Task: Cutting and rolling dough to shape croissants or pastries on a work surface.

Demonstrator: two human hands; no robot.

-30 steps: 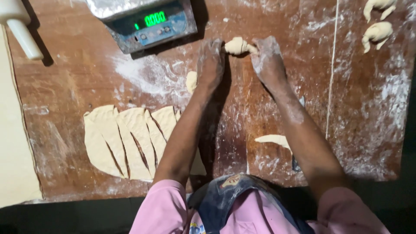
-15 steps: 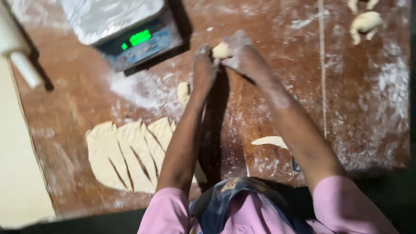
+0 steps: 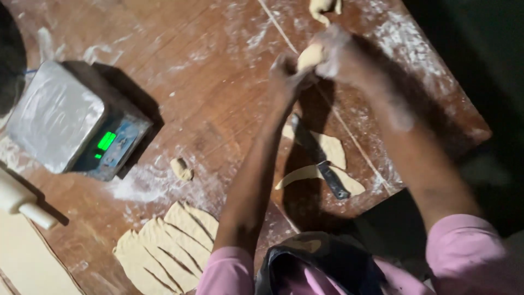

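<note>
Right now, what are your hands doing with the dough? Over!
Left hand and right hand both pinch one dough piece, lifted off the floured table. Knife and cut dough strips lie underneath. Picture blurry.

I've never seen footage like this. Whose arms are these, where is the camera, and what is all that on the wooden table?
There is no machine here: a person wears a camera on the head, so you look down along their own two arms. The left hand and the right hand meet around a small piece of dough; the picture is blurred there, so the exact grip is hard to tell. Below them spreads a floured wooden table. On it stand a kitchen scale with a lit green display, a rolling pin at the left edge, a fan of cut dough triangles, a small dough scrap, and a knife lying across two more dough strips.
</note>
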